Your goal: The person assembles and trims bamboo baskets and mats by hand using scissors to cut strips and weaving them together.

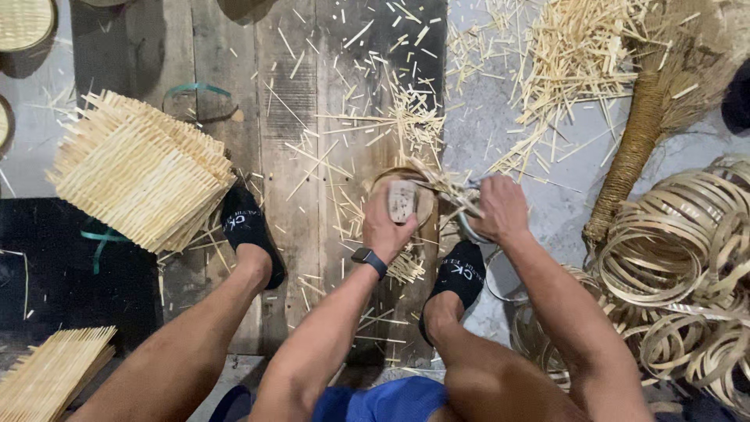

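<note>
My left hand (388, 227), with a dark watch on its wrist, presses a small pale block (402, 201) down on a round woven bamboo piece (426, 205) lying on the wooden boards (312, 117). My right hand (502, 207) is closed around what looks like metal shears (467, 227) at the round piece's right edge, where loose strip ends stick out. My feet in black socks rest on either side, the left foot (246, 230) and the right foot (459, 273).
A stack of square woven bamboo mats (141, 176) lies at the left, another stack (51, 375) at the bottom left. Coiled bamboo hoops (680, 258) pile up at the right beside a broom (637, 148). Cut bamboo slivers (578, 55) litter the floor.
</note>
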